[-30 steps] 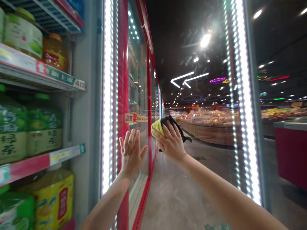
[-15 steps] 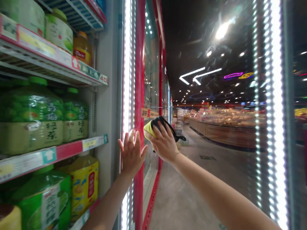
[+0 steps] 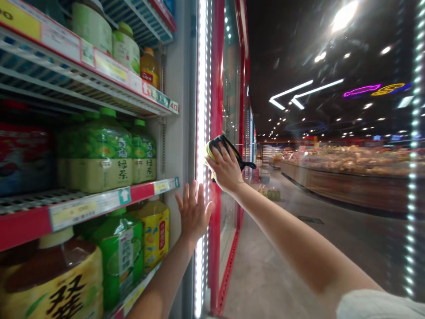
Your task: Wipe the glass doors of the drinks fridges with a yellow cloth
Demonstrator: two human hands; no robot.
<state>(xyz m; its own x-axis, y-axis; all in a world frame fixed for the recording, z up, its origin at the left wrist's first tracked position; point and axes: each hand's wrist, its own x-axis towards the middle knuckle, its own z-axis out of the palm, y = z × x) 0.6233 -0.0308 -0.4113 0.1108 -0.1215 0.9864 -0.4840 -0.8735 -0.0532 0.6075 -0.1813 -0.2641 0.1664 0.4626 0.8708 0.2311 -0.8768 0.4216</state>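
My right hand (image 3: 226,170) presses a black and yellow cloth (image 3: 222,142) against the red door frame (image 3: 217,97), beside the bright light strip (image 3: 200,106). A black loop hangs off the cloth to the right. Lower and to the left, my left hand (image 3: 194,212) has its fingers spread over the light strip's edge and holds nothing. Whether its palm touches the surface cannot be made out.
Left are cooler shelves (image 3: 142,191) with green tea bottles (image 3: 108,155), a large brown drink bottle (image 3: 56,279) and price tags. Through the glass at right stands a long curved display counter (image 3: 332,181) on a grey floor.
The view has turned left, showing more of the shelves. My right hand and the cloth have moved up along the frame, farther above my left hand, which stays spread.
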